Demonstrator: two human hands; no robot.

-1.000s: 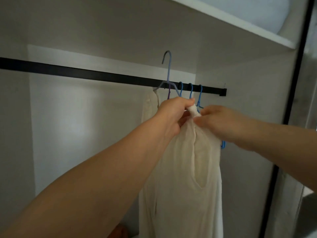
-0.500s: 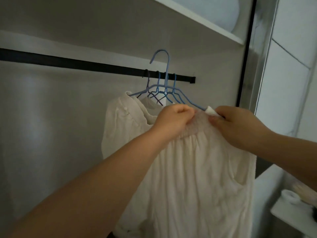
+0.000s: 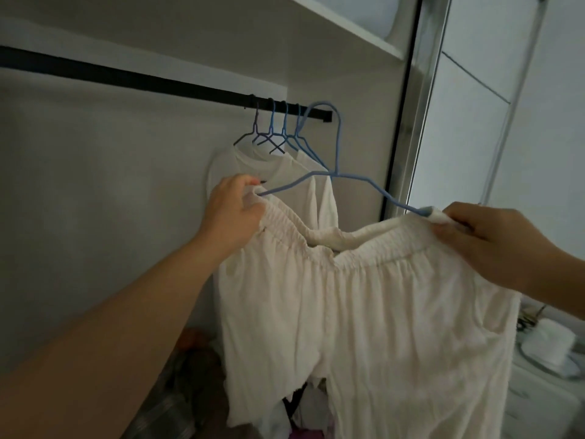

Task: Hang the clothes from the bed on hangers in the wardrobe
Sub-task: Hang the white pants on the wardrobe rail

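Cream trousers [image 3: 380, 312], waistband stretched over blue hanger [image 3: 335, 179]; left hand [image 3: 235, 213] and right hand [image 3: 487, 239] pinch each end (hook unhung). Elastic could slip off.

Dim wardrobe interior, brighter daylight at right, soft motion blur, wide-angle edge bending

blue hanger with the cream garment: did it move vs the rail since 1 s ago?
Yes. The blue hanger has come down and to the right against the black rail: its hook, earlier above the rail, now sits level with the rail's end, not hooked on.
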